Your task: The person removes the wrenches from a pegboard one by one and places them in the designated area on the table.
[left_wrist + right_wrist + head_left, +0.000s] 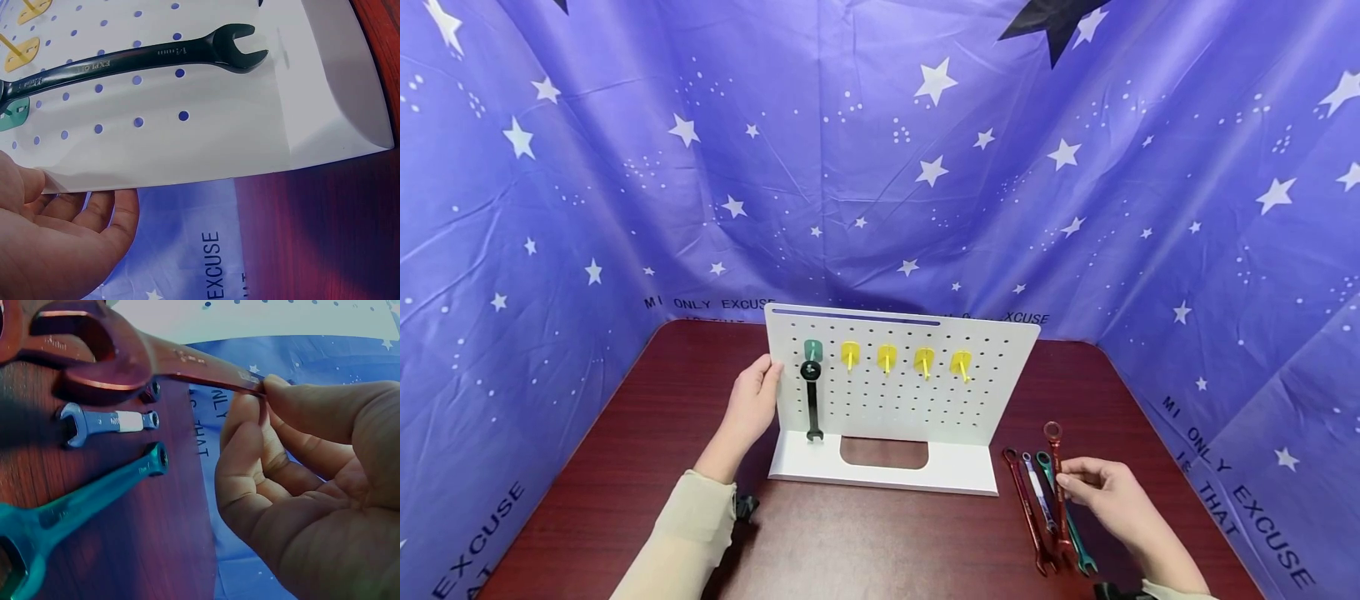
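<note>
My left hand point(756, 396) grips the left edge of a white pegboard point(880, 417), thumb in front and fingers behind it. A black combination wrench point(144, 57) marked 14mm hangs from the green hook point(812, 350), its open end down. At the right, my right hand point(1101, 492) pinches a copper-red combination wrench point(181, 359) between thumb and fingers, raised above the others, ring end toward the top. Beneath it on the table lie a dark red wrench point(1026, 508), a silver wrench point(100, 421) with a white band and a green wrench point(94, 490).
Several yellow hooks point(887, 358) run in a row to the right of the green one, with nothing on them. The board's base has a cutout point(883, 453). The dark red-brown table point(865, 542) is enclosed by a purple star-printed cloth point(850, 167).
</note>
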`<state>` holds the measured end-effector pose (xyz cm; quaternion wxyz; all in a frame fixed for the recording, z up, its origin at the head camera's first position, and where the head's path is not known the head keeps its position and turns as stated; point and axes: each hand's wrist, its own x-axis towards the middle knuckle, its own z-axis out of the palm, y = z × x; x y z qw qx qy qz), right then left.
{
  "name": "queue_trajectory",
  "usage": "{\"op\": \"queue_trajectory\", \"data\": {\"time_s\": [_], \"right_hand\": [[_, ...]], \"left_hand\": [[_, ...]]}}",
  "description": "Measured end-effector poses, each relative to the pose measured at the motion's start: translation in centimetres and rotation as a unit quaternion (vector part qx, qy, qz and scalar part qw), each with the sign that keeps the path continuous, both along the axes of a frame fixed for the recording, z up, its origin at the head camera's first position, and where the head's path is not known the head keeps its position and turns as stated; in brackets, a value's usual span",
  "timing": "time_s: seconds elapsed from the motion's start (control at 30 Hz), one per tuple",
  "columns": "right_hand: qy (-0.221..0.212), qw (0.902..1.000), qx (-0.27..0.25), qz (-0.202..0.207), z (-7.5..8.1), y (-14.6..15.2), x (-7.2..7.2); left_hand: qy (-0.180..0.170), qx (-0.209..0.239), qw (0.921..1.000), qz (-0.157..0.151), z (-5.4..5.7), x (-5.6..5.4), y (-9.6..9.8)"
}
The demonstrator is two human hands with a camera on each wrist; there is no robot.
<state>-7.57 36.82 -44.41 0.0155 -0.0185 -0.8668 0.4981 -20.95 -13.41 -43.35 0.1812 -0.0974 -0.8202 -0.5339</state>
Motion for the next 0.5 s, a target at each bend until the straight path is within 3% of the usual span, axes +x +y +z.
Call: {"op": "queue_trajectory", "data": {"time_s": [0.5], "right_hand": [[-0.045, 0.9986, 0.014, 0.025, 0.5, 1.6, 0.3]], "left_hand": [[0.007, 0.001, 1.0000, 0.002, -0.1, -0.1, 0.1]]}}
